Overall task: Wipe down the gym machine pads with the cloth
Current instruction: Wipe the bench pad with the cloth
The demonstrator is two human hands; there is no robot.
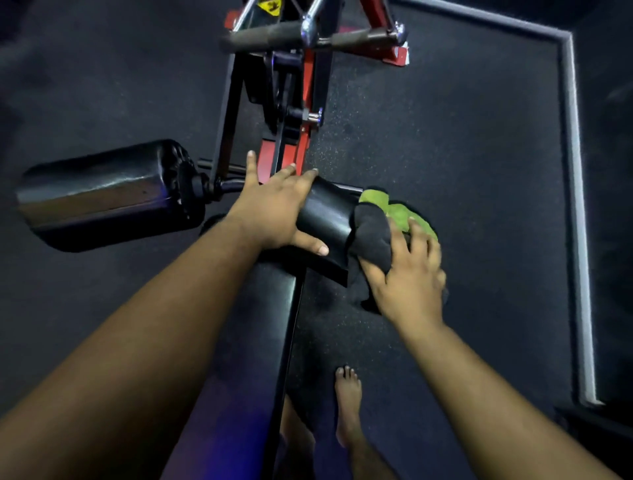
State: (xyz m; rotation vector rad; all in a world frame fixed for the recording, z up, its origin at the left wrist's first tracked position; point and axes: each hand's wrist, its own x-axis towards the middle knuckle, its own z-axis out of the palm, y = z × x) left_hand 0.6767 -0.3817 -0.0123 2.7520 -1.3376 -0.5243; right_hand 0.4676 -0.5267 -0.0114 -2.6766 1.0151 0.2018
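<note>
Dark speckled rubber flooring [445, 144] fills the room, edged at the right by a pale raised border [575, 192]. At the middle, the fingers of the right hand [407, 270] are seen spread wide and pressed down onto the cloth [383, 229], a bunched rag that is dark on one face and bright green on the other; it is held against the outer end of the right roller pad [325, 219]. The fingers of the left hand [274, 209] are laid flat and open over the inner end of that same pad, the thumb hooked along its near edge, so the roller is judged to be steadied while it is wiped. Outward from there, the left roller pad [106, 192] is seen well apart from both hands, glossy and untouched at this moment, and the long bench pad [260, 342] runs down between the forearms toward a bare foot [347, 401] on the floor. Whether either of those has been cleaned cannot be told; the work is judged to be partway, with the right roller in hand. Beyond the pads, the red and black frame [301, 150] carries two foam-gripped handles [274, 37]. A yellow warning sticker [270, 4] is cut off at the top edge, and no writing on it can be read.
</note>
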